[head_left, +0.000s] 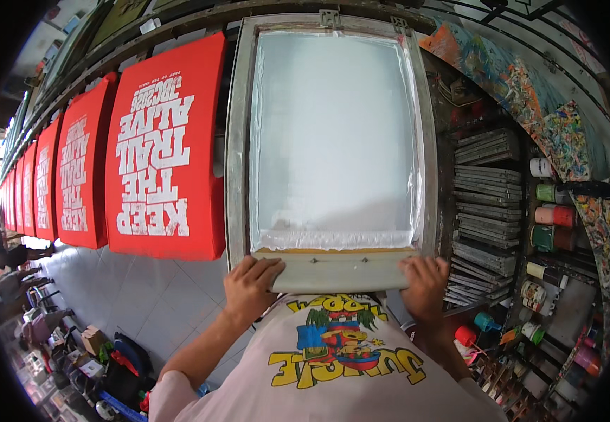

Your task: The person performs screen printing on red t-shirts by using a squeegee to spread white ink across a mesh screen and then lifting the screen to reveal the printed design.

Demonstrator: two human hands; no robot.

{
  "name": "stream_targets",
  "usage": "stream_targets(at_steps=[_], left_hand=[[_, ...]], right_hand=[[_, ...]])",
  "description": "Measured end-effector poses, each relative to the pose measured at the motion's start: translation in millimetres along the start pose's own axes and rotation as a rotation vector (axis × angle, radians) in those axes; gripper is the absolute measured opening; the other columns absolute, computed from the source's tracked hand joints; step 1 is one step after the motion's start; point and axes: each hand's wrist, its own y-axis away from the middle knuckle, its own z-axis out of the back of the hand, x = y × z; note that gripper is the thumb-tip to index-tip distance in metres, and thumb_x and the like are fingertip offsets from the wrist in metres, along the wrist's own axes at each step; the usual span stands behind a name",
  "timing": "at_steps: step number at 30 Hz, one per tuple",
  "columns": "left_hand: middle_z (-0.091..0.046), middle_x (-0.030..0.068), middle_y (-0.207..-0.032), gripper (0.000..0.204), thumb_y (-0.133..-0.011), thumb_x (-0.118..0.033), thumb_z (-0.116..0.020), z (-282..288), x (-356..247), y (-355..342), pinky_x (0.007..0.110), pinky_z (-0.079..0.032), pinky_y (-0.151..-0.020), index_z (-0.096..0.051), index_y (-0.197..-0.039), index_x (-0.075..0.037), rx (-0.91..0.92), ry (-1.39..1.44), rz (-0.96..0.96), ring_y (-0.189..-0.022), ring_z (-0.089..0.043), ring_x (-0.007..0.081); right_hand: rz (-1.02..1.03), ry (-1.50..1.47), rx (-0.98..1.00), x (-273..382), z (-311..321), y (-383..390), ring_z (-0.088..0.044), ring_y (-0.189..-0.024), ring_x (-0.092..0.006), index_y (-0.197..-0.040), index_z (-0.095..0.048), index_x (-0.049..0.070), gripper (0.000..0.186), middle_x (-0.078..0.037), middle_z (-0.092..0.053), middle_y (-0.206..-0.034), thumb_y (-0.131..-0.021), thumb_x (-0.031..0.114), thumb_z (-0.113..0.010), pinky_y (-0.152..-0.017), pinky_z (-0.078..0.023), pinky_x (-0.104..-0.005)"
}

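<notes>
A wide squeegee spans the near end of a framed printing screen, close in front of my body. My left hand is closed round its left end, and my right hand grips the right end. Thick white ink lies in a ridge along the squeegee's far edge. A thinner white film covers the mesh, with uneven smears along its sides. What lies beneath the screen is hidden.
To the left, a row of red shirts with white printed lettering lies stretched on boards. Metal hinges hold the screen's far end. On the right are stacked frames, paint tubs and a paint-splattered cloth. Grey floor tiles show at lower left.
</notes>
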Motion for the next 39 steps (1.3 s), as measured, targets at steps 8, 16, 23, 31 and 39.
stream_targets(at_steps=[8, 16, 23, 31, 39], left_hand=[[-0.076, -0.0021, -0.104, 0.036, -0.066, -0.012, -0.084, -22, 52, -94, 0.035, -0.057, -0.065, -0.077, -0.101, -0.015, -0.118, -0.181, -0.111, -0.083, -0.068, 0.0204], [-0.075, -0.0018, -0.102, 0.045, -0.056, -0.015, -0.086, 13, 9, -21, 0.033, -0.057, -0.066, -0.077, -0.1, -0.015, 0.07, -0.089, -0.077, -0.083, -0.065, 0.0196], [-0.076, 0.0005, -0.111, 0.036, -0.072, -0.014, -0.078, -41, 25, 13, 0.029, -0.057, -0.07, -0.077, -0.108, -0.012, -0.178, -0.16, -0.159, -0.084, -0.069, 0.017], [-0.074, 0.0009, -0.091, 0.029, -0.067, -0.017, -0.085, 18, 34, -115, 0.042, -0.057, -0.069, -0.076, -0.094, -0.016, 0.221, -0.166, 0.025, -0.084, -0.069, 0.0246], [-0.075, -0.0018, -0.108, 0.049, -0.06, -0.024, -0.081, -5, -3, 11, 0.031, -0.053, -0.074, -0.077, -0.108, -0.013, -0.015, -0.05, -0.067, -0.09, -0.066, 0.0172]], right_hand=[[-0.003, 0.125, -0.222, -44, -55, -84, -0.063, -0.093, -0.0318, -0.1, -0.073, 0.008, 0.026, -0.009, -0.069, -0.1, -0.078, -0.002, -0.064, -0.089, -0.047, -0.0471], [0.02, -0.007, 0.008, -12, 8, -28, -0.064, -0.087, -0.0267, -0.089, -0.07, 0.008, 0.013, -0.007, -0.066, -0.088, -0.076, 0.005, -0.07, -0.09, -0.041, -0.0455], [-0.013, 0.054, -0.2, -13, -66, 16, -0.064, -0.089, -0.0266, -0.097, -0.073, 0.008, 0.017, -0.008, -0.07, -0.097, -0.083, 0.004, -0.064, -0.083, -0.045, -0.0433], [0.096, 0.047, -0.004, -58, 2, -119, -0.064, -0.095, -0.0338, -0.089, -0.069, 0.008, 0.024, -0.011, -0.067, -0.093, -0.068, -0.004, -0.068, -0.095, -0.043, -0.0492], [0.046, 0.022, -0.133, -1, -22, 11, -0.064, -0.086, -0.0246, -0.094, -0.073, 0.006, 0.014, -0.007, -0.069, -0.095, -0.082, 0.006, -0.065, -0.083, -0.044, -0.0418]])
